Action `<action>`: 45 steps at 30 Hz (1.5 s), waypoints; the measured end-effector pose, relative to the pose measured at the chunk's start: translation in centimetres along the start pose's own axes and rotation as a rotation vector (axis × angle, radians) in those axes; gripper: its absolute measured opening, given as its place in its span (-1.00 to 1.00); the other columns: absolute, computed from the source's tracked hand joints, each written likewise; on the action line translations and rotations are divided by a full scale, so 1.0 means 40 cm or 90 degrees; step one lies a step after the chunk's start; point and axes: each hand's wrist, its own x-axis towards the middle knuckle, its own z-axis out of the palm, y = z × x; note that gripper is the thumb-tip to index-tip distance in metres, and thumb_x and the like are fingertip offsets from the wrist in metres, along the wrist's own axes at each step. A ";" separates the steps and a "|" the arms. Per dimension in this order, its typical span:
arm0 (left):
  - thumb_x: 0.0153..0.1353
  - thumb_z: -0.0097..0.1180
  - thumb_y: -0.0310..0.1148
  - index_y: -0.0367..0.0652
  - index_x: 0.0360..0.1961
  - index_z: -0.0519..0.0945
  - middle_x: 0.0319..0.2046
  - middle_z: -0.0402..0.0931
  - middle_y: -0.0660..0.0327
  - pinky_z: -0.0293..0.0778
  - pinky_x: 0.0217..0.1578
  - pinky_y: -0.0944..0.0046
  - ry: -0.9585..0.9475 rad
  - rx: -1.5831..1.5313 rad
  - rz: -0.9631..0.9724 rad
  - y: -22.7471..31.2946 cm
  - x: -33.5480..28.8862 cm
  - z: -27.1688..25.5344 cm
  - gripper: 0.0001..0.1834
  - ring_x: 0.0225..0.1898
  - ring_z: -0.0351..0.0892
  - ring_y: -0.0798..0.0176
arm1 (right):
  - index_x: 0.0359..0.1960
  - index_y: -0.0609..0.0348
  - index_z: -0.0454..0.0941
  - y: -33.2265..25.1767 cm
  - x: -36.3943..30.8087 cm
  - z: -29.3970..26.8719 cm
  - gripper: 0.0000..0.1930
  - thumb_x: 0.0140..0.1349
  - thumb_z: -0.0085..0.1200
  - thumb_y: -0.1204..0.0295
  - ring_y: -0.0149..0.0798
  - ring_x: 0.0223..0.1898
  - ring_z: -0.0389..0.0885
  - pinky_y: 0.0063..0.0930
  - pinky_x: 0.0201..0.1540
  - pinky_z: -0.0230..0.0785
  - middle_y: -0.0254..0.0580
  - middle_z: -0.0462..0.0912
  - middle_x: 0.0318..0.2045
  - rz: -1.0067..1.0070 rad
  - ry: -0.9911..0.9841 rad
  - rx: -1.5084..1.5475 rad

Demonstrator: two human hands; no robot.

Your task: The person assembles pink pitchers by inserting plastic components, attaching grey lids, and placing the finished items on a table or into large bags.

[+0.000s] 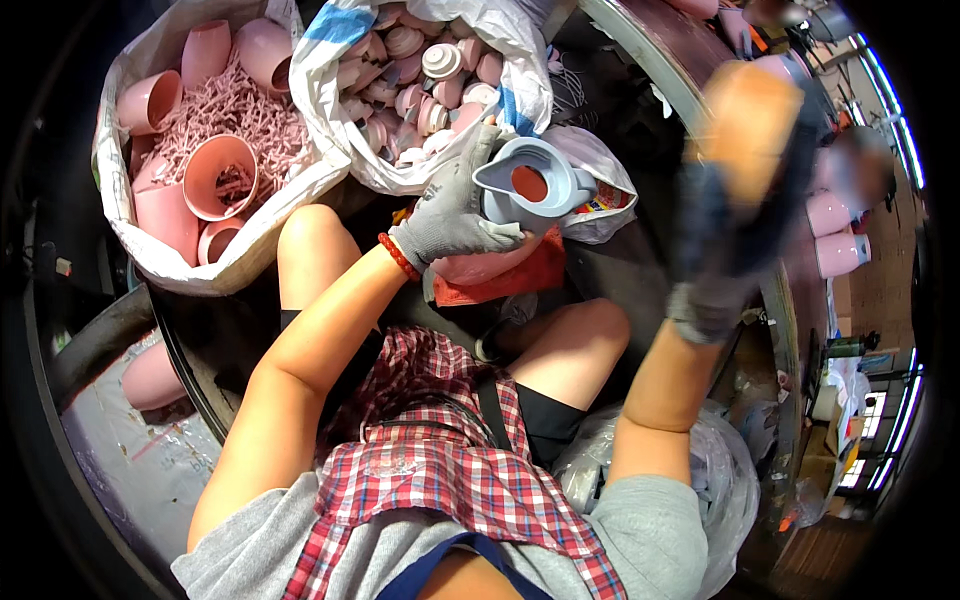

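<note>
My left hand (455,205), in a grey glove, is wrapped round the side of a blue-grey spouted collar (540,215) with a lug on its right. Through its opening shows an orange-red inside. A pink rounded body (478,266) is visible just beneath, resting near a red-orange cloth (500,287) between my legs; whether collar and body are joined I cannot tell. My right hand (715,285), also gloved, is raised at the right and smeared by motion. It grips a dark tool with a tan-orange block (752,125) at its upper end; its exact kind is blurred.
A white sack (130,235) at the left holds pink cups and shredded pink strips. Beside it, another white sack (325,100) contains many pink and white lids. Pink vessels (842,254) line the right side. A clear plastic bag (725,490) lies by my right elbow.
</note>
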 end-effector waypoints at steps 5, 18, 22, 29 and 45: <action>-0.32 0.41 0.08 -0.43 0.32 -0.04 0.24 0.09 -0.28 0.07 0.27 0.08 0.026 0.104 -0.024 0.039 -0.072 0.019 0.30 0.28 0.11 -0.22 | 0.18 0.03 0.35 -0.065 -0.105 0.126 -0.24 -0.08 0.24 -0.01 0.08 0.07 0.37 -0.02 0.04 0.26 0.02 0.38 0.09 -0.021 -0.331 -0.193; -0.27 0.43 -0.19 -0.25 0.25 0.17 0.14 0.31 0.05 0.22 0.19 0.15 0.074 -0.055 -0.108 0.113 -0.121 -0.064 0.03 0.19 0.30 0.11 | 0.26 0.37 0.17 0.096 -0.190 0.142 -0.36 0.23 0.13 0.31 -0.18 0.19 0.32 -0.42 0.19 0.22 0.03 0.32 0.22 0.290 -0.003 0.225; -0.24 0.50 -0.13 -0.28 0.29 0.08 0.12 0.27 0.11 0.21 0.16 0.23 0.112 -0.255 -0.190 0.132 -0.181 -0.119 0.12 0.15 0.26 0.23 | 0.24 0.41 0.16 0.221 -0.396 0.255 -0.22 0.12 0.21 0.16 -0.02 0.21 0.33 -0.28 0.20 0.22 0.16 0.33 0.19 0.414 0.000 0.157; -0.24 0.47 0.07 -0.30 0.32 -0.02 0.17 0.21 0.13 0.16 0.18 0.22 0.117 -0.292 -0.223 0.216 -0.251 -0.175 0.24 0.20 0.19 0.23 | 0.24 0.07 0.24 0.145 -0.536 0.337 -0.24 0.06 0.17 -0.03 0.08 -0.01 0.49 -0.14 0.02 0.35 0.08 0.51 -0.01 0.157 -0.281 -0.437; -0.08 0.36 -0.03 -0.14 0.40 -0.11 0.35 0.00 0.12 -0.02 0.26 0.09 -0.011 -0.304 -0.181 0.242 -0.204 -0.159 0.15 0.34 0.05 0.14 | -0.21 0.20 0.59 -0.080 -0.211 -0.211 -0.78 0.17 0.18 0.35 -0.54 -0.50 0.53 -0.69 -0.49 0.35 -0.34 0.63 -0.41 0.476 -0.036 0.489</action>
